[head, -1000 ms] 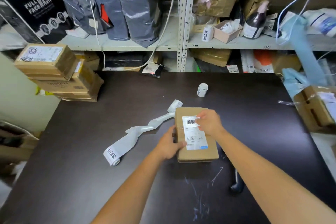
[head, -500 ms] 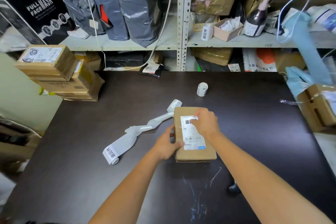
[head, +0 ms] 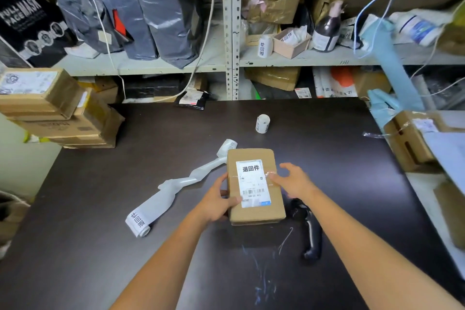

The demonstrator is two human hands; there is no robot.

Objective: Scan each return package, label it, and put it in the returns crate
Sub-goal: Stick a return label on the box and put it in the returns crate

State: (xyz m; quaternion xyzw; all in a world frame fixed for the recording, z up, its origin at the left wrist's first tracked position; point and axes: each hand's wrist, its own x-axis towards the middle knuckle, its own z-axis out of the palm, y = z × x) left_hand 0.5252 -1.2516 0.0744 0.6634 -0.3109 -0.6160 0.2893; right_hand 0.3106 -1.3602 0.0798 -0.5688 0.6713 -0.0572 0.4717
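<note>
Cardboard: one package (head: 276,205) with one label (head: 252,180); left grip (head: 217,201) clamped on it, right grip (head: 295,181) apart, seemingly touching.

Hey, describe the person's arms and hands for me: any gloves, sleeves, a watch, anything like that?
The left forearm and the right forearm are bare down to the frame's lower edge, with no sleeve in view. The left hand and the right hand wear no gloves, and no ring, watch, bracelet or marking shows on either.
</note>
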